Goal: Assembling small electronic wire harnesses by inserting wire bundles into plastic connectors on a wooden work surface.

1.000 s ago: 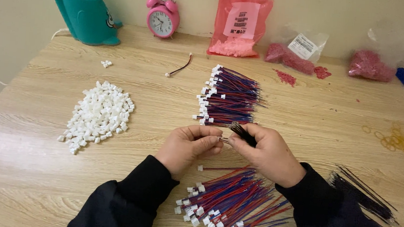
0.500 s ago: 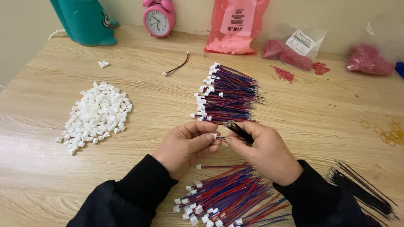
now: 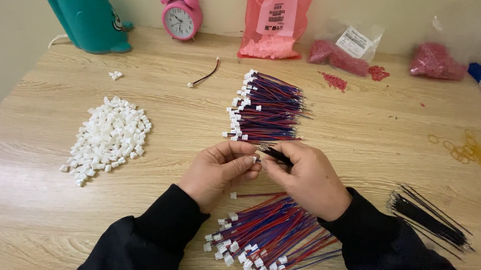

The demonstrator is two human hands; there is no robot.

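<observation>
Black wire (image 3: 277, 154) pinched in right hand (image 3: 305, 176), tip meeting a small white connector (image 3: 255, 160) gripped between thumb and fingers of left hand (image 3: 218, 170); both at table centre. Finished red-and-blue wire bundle (image 3: 268, 107) lies at 12 o'clock from the hands, a second bundle (image 3: 270, 236) at 6 o'clock, partly under the wrists. Heap of loose white connectors (image 3: 110, 137) at 9 o'clock. Bare black wires (image 3: 429, 216) at 4 o'clock. Pink alarm clock (image 3: 181, 15) far off at 11 o'clock, by the wall
</observation>
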